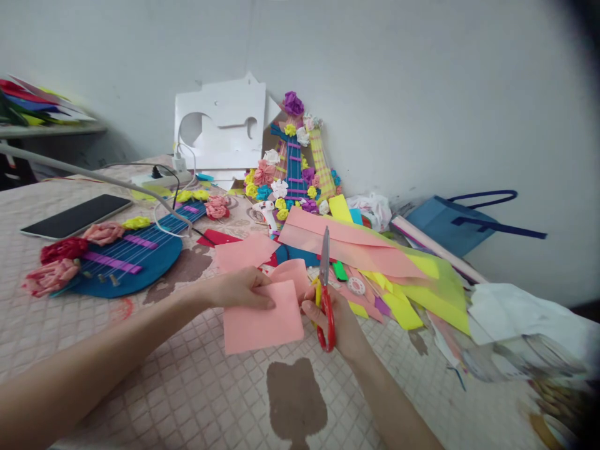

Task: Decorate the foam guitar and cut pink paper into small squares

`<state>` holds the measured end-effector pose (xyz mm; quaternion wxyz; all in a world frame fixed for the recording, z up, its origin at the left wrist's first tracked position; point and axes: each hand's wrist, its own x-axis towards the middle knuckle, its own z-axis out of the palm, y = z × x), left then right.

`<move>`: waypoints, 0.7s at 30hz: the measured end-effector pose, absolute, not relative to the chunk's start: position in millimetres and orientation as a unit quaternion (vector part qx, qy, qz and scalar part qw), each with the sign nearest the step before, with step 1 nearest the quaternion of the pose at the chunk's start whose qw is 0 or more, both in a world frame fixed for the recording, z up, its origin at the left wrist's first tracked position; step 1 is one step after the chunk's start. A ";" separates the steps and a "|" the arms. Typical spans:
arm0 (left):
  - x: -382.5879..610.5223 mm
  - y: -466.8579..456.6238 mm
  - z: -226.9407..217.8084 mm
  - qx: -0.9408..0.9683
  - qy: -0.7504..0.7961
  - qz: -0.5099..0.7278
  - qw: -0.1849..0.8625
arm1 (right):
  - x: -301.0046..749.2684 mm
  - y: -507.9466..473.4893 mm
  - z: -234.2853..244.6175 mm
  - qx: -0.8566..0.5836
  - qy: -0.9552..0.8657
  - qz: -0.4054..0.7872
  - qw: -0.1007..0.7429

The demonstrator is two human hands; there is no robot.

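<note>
My left hand (248, 289) pinches a squarish sheet of pink crepe paper (265, 328) above the table, thumb on top. In my right hand (342, 322) is a pair of scissors (324, 275) with red and yellow handles, blades pointing up and away from me. The fingertips of that hand are beside a curled pink piece (293, 272) behind the sheet; whether they grip it I cannot tell. Another pink piece (246, 251) lies just beyond my left hand. Long pink strips (347, 240) spread behind the scissors.
A blue guitar-shaped craft (135, 253) with paper flowers lies left, near a dark tablet-like device (77, 215) and a white cable (94, 172). Flowered guitar crafts (295, 162) lean on the wall. A glue gun (268, 215), yellow paper scraps (403, 306) and a blue bag (452, 222) are around.
</note>
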<state>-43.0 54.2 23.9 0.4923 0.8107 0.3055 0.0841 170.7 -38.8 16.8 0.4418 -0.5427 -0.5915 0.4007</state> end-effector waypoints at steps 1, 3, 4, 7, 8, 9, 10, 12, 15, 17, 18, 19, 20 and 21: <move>-41.1 51.1 23.3 0.814 0.296 0.077 0.494 | 169.0 -39.4 15.4 -0.544 -0.589 0.395 0.448; -37.3 45.4 21.4 0.817 0.281 0.063 0.499 | 165.2 -41.0 12.8 -0.547 -0.584 0.391 0.456; -35.6 43.3 20.1 0.818 0.277 0.058 0.500 | 163.6 -41.8 11.9 -0.546 -0.579 0.394 0.460; -33.1 41.2 15.6 0.821 0.271 0.051 0.499 | 161.5 -42.8 10.2 -0.544 -0.558 0.415 0.469; -33.2 41.9 14.4 0.822 0.270 0.052 0.498 | 161.8 -42.6 9.6 -0.544 -0.552 0.422 0.471; -33.7 43.1 13.6 0.821 0.271 0.051 0.499 | 162.5 -42.1 8.8 -0.544 -0.547 0.429 0.470; -34.6 44.6 13.1 0.819 0.274 0.049 0.502 | 163.4 -41.5 7.9 -0.542 -0.546 0.435 0.467; -36.7 47.7 13.6 0.814 0.287 0.049 0.504 | 164.9 -40.3 5.9 -0.535 -0.553 0.441 0.463; -39.0 50.3 17.0 0.811 0.312 0.054 0.492 | 165.7 -40.0 3.7 -0.519 -0.575 0.432 0.461; -39.2 50.1 19.9 0.811 0.309 0.066 0.493 | 165.2 -40.6 3.2 -0.517 -0.582 0.422 0.465; -39.1 49.8 21.3 0.807 0.300 0.081 0.502 | 164.8 -41.0 3.2 -0.519 -0.582 0.419 0.465; -39.0 49.6 22.6 0.800 0.289 0.100 0.516 | 164.6 -41.3 3.2 -0.523 -0.580 0.417 0.465; -39.1 49.8 23.7 0.788 0.276 0.119 0.537 | 164.4 -41.4 3.2 -0.528 -0.578 0.413 0.464; -39.6 50.4 24.9 0.773 0.261 0.134 0.563 | 164.4 -41.4 3.2 -0.534 -0.581 0.404 0.462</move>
